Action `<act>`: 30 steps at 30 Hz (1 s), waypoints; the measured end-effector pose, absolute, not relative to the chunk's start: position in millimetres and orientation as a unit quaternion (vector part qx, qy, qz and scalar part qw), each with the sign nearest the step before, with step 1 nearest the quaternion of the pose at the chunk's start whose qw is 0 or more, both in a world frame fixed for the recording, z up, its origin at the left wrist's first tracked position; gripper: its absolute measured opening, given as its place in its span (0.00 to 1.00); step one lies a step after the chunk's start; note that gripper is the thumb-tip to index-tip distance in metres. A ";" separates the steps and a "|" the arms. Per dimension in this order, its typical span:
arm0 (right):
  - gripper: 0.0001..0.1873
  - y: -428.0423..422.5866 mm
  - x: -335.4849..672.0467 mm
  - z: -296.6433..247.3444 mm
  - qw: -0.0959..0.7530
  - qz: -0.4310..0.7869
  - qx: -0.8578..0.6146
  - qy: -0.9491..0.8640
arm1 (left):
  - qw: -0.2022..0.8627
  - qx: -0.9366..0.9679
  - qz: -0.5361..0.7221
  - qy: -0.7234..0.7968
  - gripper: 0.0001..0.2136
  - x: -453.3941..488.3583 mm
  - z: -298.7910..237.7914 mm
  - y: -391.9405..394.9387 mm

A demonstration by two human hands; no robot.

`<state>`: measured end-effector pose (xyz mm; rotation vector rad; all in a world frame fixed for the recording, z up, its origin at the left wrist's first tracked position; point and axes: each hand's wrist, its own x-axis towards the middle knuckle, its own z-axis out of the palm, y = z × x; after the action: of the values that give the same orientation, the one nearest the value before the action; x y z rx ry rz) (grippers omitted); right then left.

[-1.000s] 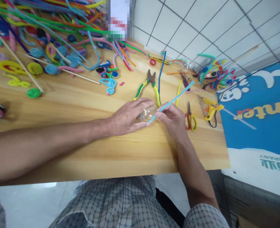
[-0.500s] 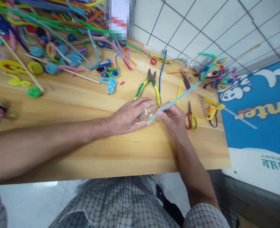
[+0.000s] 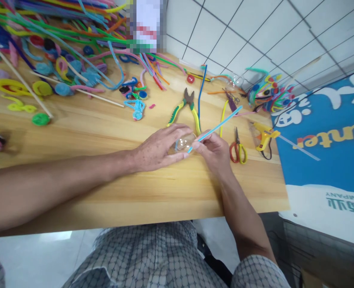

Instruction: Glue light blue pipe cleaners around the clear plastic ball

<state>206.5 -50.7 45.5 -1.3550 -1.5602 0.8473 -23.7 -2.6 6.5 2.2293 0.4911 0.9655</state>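
Observation:
My left hand (image 3: 159,150) curls its fingers and thumb around a small clear ball (image 3: 183,143), holding it low over the table. Against the ball's right side, my right hand (image 3: 214,150) pinches a light blue pipe cleaner (image 3: 225,127) between thumb and fingers. Its lower end lies by the ball and my left thumb, while the longer free end slants up and to the right. A bit of blue also shows at the ball's left edge, partly hidden by my fingers. Just beyond the hands lie pliers (image 3: 187,105) with green and yellow handles.
Scissors (image 3: 238,150) and a yellow glue gun (image 3: 264,135) lie to the right. A blue pipe cleaner (image 3: 201,94) is beside the pliers. Pipe cleaners (image 3: 75,24) and coiled pieces crowd the back left. A tiled wall (image 3: 240,32) bounds the back.
The free end of the light blue pipe cleaner now reaches less far to the upper right. Both hands keep their hold, and the whole view has shifted slightly.

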 end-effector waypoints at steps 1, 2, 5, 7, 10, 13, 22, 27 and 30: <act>0.21 -50.6 206.6 45.0 0.441 0.341 -0.544 -0.627 | 0.322 0.852 0.368 0.187 0.26 -23.6 6.8 -2.8; 0.21 -50.4 207.0 44.4 0.444 0.343 -0.542 -0.626 | 0.319 0.854 0.368 0.186 0.25 -23.5 7.0 -2.9; 0.20 -49.8 208.1 42.7 0.452 0.348 -0.532 -0.626 | 0.311 0.855 0.373 0.182 0.25 -23.4 7.4 -3.3; 0.20 -49.4 208.6 42.0 0.450 0.347 -0.536 -0.625 | 0.312 0.855 0.374 0.179 0.25 -23.5 7.1 -3.4; 0.21 -49.1 208.5 41.7 0.448 0.347 -0.542 -0.620 | 0.311 0.858 0.370 0.174 0.26 -23.5 5.8 -3.2; 0.21 -49.1 207.7 42.1 0.456 0.355 -0.535 -0.616 | 0.304 0.862 0.369 0.169 0.26 -23.4 4.2 -2.9; 0.22 -48.0 204.7 46.2 0.445 0.369 -0.546 -0.606 | 0.323 0.853 0.365 0.185 0.32 -24.1 4.3 -3.7; 0.21 -47.0 202.7 47.5 0.447 0.376 -0.541 -0.605 | 0.341 0.840 0.370 0.201 0.29 -22.6 5.4 -3.2; 0.21 -48.8 200.9 47.2 0.439 0.364 -0.546 -0.613 | 0.363 0.825 0.381 0.206 0.24 -21.5 8.4 -3.8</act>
<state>200.9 -48.8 47.2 -1.3572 -1.5239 0.9040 -21.5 -3.8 8.4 2.1226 0.5291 0.9817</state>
